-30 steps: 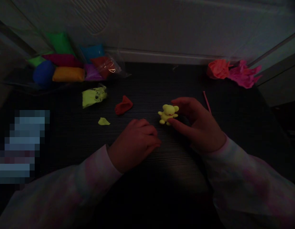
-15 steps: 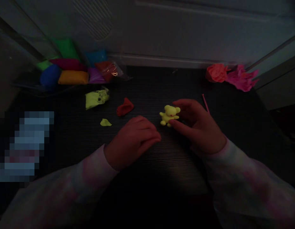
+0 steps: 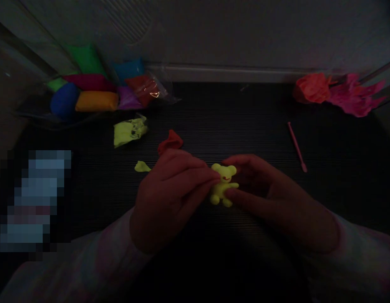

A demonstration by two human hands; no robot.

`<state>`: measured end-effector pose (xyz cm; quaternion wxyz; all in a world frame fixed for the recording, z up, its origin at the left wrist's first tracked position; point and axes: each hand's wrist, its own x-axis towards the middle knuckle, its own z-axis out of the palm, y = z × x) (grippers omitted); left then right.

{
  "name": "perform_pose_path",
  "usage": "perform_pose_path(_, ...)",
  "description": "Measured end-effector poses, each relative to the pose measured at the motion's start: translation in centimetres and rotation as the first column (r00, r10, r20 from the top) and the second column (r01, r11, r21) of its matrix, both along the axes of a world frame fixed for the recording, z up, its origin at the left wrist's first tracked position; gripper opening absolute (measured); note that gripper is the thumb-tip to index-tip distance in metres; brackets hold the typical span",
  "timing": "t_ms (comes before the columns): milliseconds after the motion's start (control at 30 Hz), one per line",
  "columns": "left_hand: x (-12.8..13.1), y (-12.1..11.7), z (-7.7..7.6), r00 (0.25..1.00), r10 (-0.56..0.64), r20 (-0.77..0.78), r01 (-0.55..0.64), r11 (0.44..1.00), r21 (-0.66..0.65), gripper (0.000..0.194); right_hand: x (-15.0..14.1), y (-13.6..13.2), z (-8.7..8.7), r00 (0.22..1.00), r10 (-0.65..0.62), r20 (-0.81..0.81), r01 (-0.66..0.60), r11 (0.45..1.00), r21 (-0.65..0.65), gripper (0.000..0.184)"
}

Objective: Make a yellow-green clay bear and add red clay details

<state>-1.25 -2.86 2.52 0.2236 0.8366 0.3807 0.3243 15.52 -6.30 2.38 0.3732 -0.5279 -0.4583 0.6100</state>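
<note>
A small yellow clay bear [image 3: 220, 191] with round ears, stubby limbs and a reddish mark on its face is upright above the dark table. My right hand [image 3: 270, 189] grips it from the right, thumb across its front and fingers behind. The fingers of my left hand [image 3: 177, 189] are pinched together, their tips at the left side of the bear's face. Whatever they hold, if anything, is hidden. Behind my left hand lies a lump of red clay [image 3: 172, 141], partly covered. A scrap of yellow clay [image 3: 141, 166] rests left of it.
An opened yellow clay packet [image 3: 127, 132] lies farther left. Several coloured clay packs [image 3: 96, 101] sit in a clear bag at the back left. A pink modelling tool [image 3: 297, 147] lies at right, below orange [image 3: 313, 88] and pink crumpled pieces [image 3: 354, 97]. A blurred-out screen [image 3: 37, 198] is at left.
My right hand has brought the bear closer and lower in view. My left hand has moved right, its pinched fingertips now at the bear's face. The whole pink tool now shows.
</note>
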Motion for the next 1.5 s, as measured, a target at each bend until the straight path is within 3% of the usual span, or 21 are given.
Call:
perform_pose_path(567,0.41,-0.37,-0.34,0.993,0.102,-0.06,-0.093,0.985,0.146,0.011,-0.48,0.13,0.18,0.996,-0.062,0.06,0.064,0.997,-0.034,0.032)
perform_pose_path(1500,0.69,-0.49,-0.21,0.984,0.155,-0.085,-0.142,0.98,0.136,0.01,-0.75,0.11,0.12,0.988,-0.079,0.136,0.08,0.997,0.0,0.034)
